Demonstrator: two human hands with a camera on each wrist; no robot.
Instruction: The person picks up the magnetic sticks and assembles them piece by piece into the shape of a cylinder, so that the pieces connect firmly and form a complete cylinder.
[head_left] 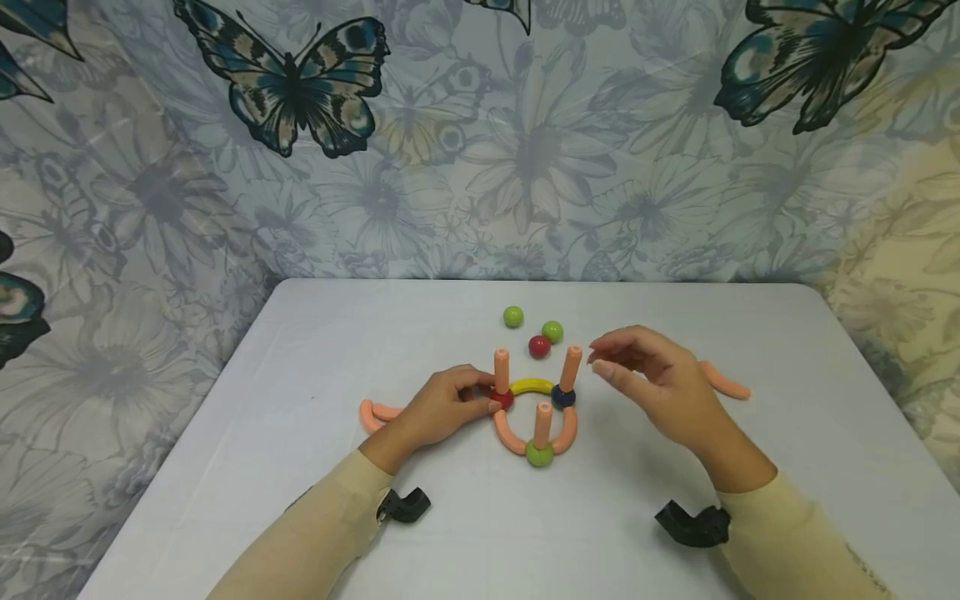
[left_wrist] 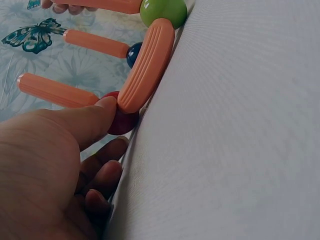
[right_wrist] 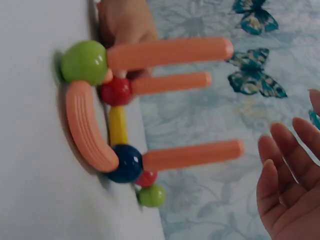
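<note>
A ring of curved rods and balls lies on the white table. Its red ball (head_left: 502,398), dark blue ball (head_left: 563,396) and green ball (head_left: 539,453) each carry an upright orange rod. A yellow curved rod (head_left: 532,386) joins red to blue; orange curved rods (right_wrist: 89,127) join both to the green ball. My left hand (head_left: 450,407) pinches the red ball, with the thumb on its near side in the left wrist view. My right hand (head_left: 654,379) hangs in the air right of the blue ball's rod (head_left: 571,368), fingers apart, holding nothing.
Behind the ring sit a loose red ball (head_left: 539,347) and two loose green balls (head_left: 513,316). Orange curved rods (head_left: 369,415) lie beyond my left wrist, and another orange curved rod (head_left: 726,381) is behind my right hand. A butterfly-patterned wall covering (head_left: 480,167) rises past the table's far edge.
</note>
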